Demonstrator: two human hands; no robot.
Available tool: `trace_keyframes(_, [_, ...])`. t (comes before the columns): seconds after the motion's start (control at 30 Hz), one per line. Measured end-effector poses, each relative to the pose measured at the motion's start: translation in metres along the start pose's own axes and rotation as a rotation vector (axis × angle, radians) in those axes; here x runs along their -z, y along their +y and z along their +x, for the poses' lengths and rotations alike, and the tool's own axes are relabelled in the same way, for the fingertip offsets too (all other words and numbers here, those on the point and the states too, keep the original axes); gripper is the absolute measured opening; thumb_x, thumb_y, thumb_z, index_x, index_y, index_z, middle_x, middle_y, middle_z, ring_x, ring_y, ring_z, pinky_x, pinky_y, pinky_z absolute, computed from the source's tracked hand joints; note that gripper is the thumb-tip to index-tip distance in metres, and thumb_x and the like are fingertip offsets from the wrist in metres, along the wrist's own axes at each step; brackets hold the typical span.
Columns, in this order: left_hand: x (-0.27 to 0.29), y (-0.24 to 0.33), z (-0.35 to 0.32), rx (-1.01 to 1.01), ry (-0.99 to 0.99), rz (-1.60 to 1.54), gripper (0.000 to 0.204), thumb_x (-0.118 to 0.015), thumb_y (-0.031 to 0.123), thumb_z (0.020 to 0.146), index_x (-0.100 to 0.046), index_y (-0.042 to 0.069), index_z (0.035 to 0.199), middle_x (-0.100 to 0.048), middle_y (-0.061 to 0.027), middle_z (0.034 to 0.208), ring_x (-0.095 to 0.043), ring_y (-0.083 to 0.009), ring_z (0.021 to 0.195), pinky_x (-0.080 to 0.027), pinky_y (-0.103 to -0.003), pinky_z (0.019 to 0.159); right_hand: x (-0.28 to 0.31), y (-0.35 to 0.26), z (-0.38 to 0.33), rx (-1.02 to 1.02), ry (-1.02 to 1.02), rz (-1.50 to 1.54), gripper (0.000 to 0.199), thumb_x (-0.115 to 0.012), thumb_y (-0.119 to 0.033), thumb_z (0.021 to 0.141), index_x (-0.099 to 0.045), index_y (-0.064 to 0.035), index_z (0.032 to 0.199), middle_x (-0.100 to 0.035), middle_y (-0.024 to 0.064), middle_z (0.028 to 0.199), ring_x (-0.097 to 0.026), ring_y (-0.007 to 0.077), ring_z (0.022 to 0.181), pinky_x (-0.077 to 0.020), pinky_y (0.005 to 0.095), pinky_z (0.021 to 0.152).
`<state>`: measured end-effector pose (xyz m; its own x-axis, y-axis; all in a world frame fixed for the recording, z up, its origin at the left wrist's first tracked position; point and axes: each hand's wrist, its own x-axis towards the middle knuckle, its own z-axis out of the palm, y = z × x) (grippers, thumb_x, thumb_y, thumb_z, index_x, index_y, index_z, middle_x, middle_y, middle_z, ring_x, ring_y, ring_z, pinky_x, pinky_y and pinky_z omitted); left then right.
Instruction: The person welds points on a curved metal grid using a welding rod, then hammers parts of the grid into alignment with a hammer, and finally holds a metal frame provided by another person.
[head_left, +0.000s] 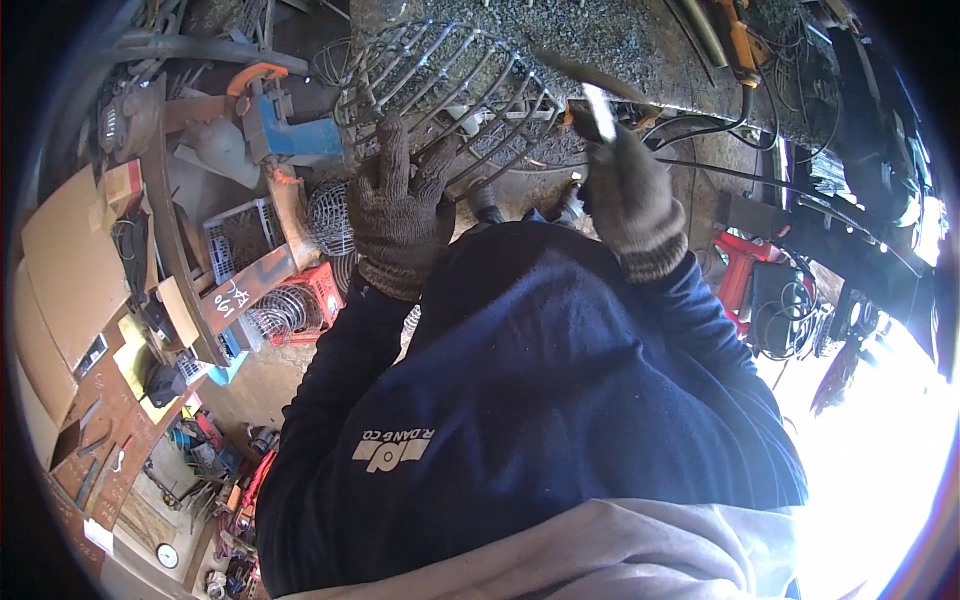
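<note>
A curved basket of welded metal rods [452, 72] lies at the near edge of a gritty metal workbench [610, 35]. Gloved in brown knit, my left hand [400, 205] holds its near left side, the index finger stretched along the rods and the other fingers partly hidden. My right hand [635, 195], in a matching glove, is closed around the bright handle of a chipping hammer [598, 85]. The hammer's long dark head is raised at the right of the basket, blurred at its left tip.
A blue vise or clamp [300, 138] stands left of the basket. Coiled wire pieces [285, 310] fill a red crate below it. An orange electrode holder [738, 45] and black cables [725, 130] lie right. Cardboard [70, 265] covers the left-hand bench.
</note>
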<state>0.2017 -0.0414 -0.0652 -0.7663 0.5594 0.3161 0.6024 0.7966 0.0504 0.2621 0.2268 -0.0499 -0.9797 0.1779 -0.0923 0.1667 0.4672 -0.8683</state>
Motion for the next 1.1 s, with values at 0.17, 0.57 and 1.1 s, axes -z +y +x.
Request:
trace_keyframes(0.17, [0.003, 0.001, 0.004, 0.007, -0.029, -0.034, 0.06, -0.074, 0.023, 0.077, -0.067, 0.023, 0.136, -0.044, -0.0286, 0.155, -0.064, -0.0411, 0.114, -0.05, -0.053, 0.089, 0.011, -0.024, 0.0, 0.018, 0.059, -0.015, 0.029, -0.052, -0.027, 0.109, -0.062, -0.0037, 0.122, -0.064, 0.0137, 0.077, -0.069, 0.0301, 0.072, -0.0543, 0.0427, 0.066])
trace_keyframes(0.57, [-0.008, -0.002, -0.002, 0.014, 0.005, -0.061, 0.061, -0.074, 0.019, 0.075, -0.067, 0.02, 0.136, -0.048, -0.0304, 0.151, -0.066, -0.0361, 0.097, -0.052, -0.049, 0.086, 0.013, -0.031, -0.004, 0.044, 0.023, 0.019, 0.042, -0.051, -0.034, 0.109, -0.058, 0.0002, 0.131, -0.068, 0.0128, 0.079, -0.074, 0.0254, 0.068, -0.0575, 0.0409, 0.063])
trace_keyframes(1.1, [-0.021, -0.012, -0.002, -0.026, 0.095, -0.047, 0.063, -0.076, 0.019, 0.073, -0.068, 0.02, 0.135, -0.055, -0.0264, 0.14, -0.066, -0.0328, 0.089, -0.054, -0.046, 0.077, -0.004, -0.004, -0.005, -0.105, -0.052, -0.253, 0.037, -0.053, -0.03, 0.108, -0.058, -0.0034, 0.134, -0.07, 0.0163, 0.083, -0.074, 0.0306, 0.072, -0.0568, 0.0433, 0.067])
